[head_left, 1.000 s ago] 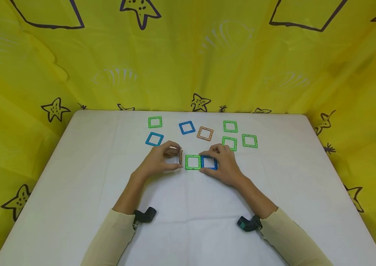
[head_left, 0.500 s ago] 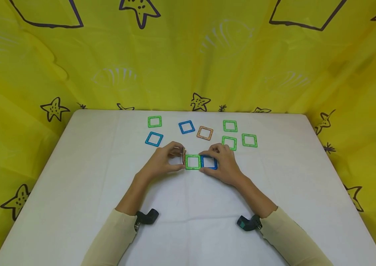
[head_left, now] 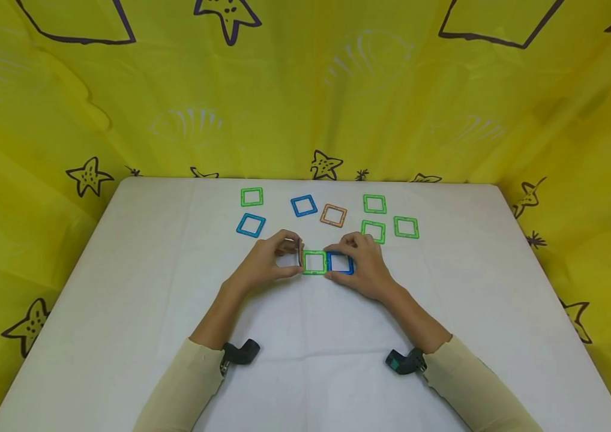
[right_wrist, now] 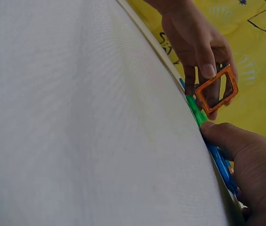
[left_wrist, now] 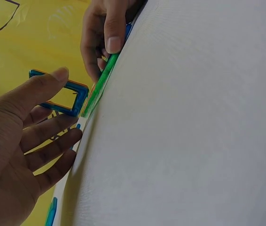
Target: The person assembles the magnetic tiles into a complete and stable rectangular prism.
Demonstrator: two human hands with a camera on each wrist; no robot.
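My left hand (head_left: pixel 262 259) pinches an upright square magnetic tile frame between thumb and fingers. In the left wrist view it shows a blue tile (left_wrist: pixel 80 101); in the right wrist view, an orange tile (right_wrist: pixel 202 100). They look like two stacked tiles. Its lower edge stands against the left edge of a green square tile (head_left: pixel 314 272) lying flat. On the green tile's right side, edge to edge, lies a blue square tile (head_left: pixel 329 263). My right hand (head_left: pixel 368 268) grips this blue tile, thumb at the near edge and fingers at the far edge, near the joint.
Behind the hands lie several loose square tiles: blue ones (head_left: pixel 294 206), an orange one (head_left: pixel 332 224) and green ones (head_left: pixel 416 228). They rest on a white-covered table (head_left: pixel 305 384). A yellow patterned curtain (head_left: pixel 284 90) hangs along the back and sides.
My left hand has moved right with the upright tiles, closing the gap to the green tile. The green tile has shifted slightly right. My right hand has stayed in place.
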